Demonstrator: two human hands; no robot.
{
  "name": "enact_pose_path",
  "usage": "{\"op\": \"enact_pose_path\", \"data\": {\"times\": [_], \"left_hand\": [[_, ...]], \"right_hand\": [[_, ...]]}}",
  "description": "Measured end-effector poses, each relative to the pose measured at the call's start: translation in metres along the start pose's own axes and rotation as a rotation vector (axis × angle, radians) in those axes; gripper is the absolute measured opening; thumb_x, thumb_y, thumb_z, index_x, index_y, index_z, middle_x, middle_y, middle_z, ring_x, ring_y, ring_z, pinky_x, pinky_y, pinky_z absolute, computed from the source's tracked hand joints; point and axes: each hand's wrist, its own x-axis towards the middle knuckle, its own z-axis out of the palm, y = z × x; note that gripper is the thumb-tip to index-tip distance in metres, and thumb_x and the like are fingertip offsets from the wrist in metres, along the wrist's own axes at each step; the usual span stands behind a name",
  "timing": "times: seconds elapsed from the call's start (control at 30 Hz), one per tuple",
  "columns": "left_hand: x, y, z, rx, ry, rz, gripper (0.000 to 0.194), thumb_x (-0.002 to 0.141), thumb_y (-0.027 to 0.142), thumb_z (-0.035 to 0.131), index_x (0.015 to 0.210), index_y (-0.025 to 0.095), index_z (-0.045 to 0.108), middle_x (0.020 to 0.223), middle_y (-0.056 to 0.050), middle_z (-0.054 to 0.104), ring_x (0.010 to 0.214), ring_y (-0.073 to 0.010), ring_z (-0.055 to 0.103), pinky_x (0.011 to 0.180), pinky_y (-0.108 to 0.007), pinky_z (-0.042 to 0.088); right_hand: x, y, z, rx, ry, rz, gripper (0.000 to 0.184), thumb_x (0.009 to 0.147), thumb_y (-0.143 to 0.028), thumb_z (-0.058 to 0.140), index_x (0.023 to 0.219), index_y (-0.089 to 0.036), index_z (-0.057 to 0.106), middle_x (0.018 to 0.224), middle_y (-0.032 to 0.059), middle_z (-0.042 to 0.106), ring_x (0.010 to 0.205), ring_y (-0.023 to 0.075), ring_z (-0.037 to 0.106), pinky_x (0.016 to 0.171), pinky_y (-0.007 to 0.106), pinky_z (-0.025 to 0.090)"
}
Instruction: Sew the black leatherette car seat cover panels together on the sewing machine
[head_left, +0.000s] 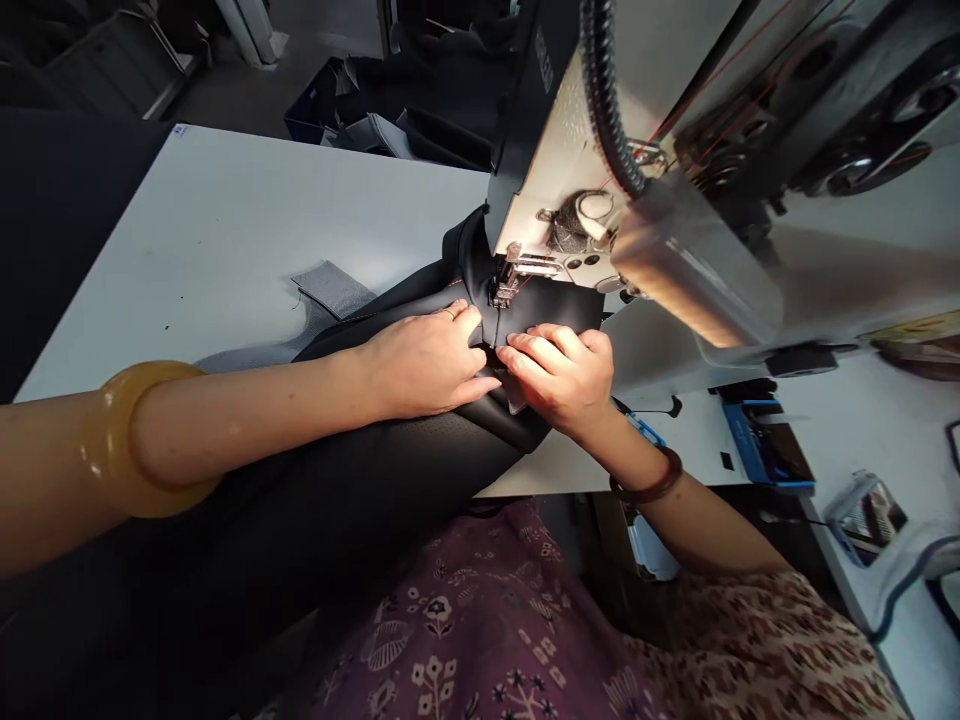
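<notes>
A large piece of black leather-like material (450,450) lies across the white table and hangs over its front edge. Its seam area runs under the presser foot (504,288) of a sewing machine (555,190). My left hand (431,360) grips the material just left of the seam, fingers curled. On the other side of the seam, my right hand (561,372) pinches the material with bent fingers, close to the left fingertips. Red stitching shows near the foot. Grey fabric backing (330,290) sticks out behind my left forearm.
The white table (187,230) extends to the left. Dark material is heaped behind it (435,100). A machine lamp housing (694,260) hangs above and right of my right hand. A blue box (769,445) and a clear plastic container (866,520) are at the right.
</notes>
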Motion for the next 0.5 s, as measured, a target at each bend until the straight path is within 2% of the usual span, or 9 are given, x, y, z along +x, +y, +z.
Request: {"op": "enact_pose_path", "data": {"times": [0.13, 0.23, 0.3, 0.37, 0.5], "left_hand": [[0.009, -0.009, -0.002, 0.005, -0.005, 0.012, 0.050, 0.092, 0.049, 0.036, 0.091, 0.015, 0.073, 0.098, -0.016, 0.062, 0.086, -0.0238, 0.061, 0.069, -0.032, 0.051], [0.014, -0.013, -0.002, -0.025, -0.001, -0.002, 0.053, 0.092, 0.051, 0.033, 0.092, 0.016, 0.072, 0.098, -0.016, 0.061, 0.078, -0.0214, 0.061, 0.067, -0.033, 0.050], [0.013, -0.013, -0.002, -0.059, -0.006, -0.014, 0.053, 0.090, 0.055, 0.035, 0.093, 0.018, 0.072, 0.101, -0.017, 0.059, 0.084, -0.0246, 0.060, 0.071, -0.036, 0.050], [0.010, -0.012, -0.003, -0.101, -0.019, -0.019, 0.053, 0.086, 0.061, 0.039, 0.094, 0.020, 0.072, 0.106, -0.017, 0.057, 0.094, -0.0288, 0.058, 0.076, -0.040, 0.050], [0.008, -0.016, -0.004, -0.167, -0.082, -0.030, 0.055, 0.080, 0.066, 0.046, 0.098, 0.020, 0.070, 0.114, -0.015, 0.053, 0.097, -0.0272, 0.058, 0.082, -0.040, 0.050]], "right_hand": [[0.003, 0.009, 0.004, 0.060, -0.022, 0.013, 0.019, 0.091, -0.020, 0.046, 0.088, -0.023, 0.065, 0.091, -0.0048, 0.071, 0.083, 0.0126, 0.058, 0.066, 0.032, 0.028], [0.004, 0.014, 0.009, 0.111, -0.143, 0.086, 0.027, 0.092, -0.019, 0.040, 0.092, -0.024, 0.067, 0.092, -0.0014, 0.072, 0.086, 0.0139, 0.060, 0.068, 0.031, 0.033], [0.003, 0.014, 0.011, 0.162, -0.202, 0.143, 0.029, 0.092, -0.020, 0.039, 0.095, -0.023, 0.068, 0.096, 0.0011, 0.071, 0.090, 0.0151, 0.061, 0.071, 0.031, 0.036], [0.000, 0.013, 0.012, 0.218, -0.196, 0.191, 0.027, 0.091, -0.019, 0.041, 0.095, -0.023, 0.068, 0.098, 0.0022, 0.071, 0.095, 0.0158, 0.061, 0.077, 0.031, 0.038], [-0.002, 0.013, 0.015, 0.274, -0.125, 0.192, 0.025, 0.089, -0.019, 0.044, 0.092, -0.023, 0.068, 0.096, 0.0018, 0.071, 0.094, 0.0162, 0.063, 0.081, 0.032, 0.041]]}}
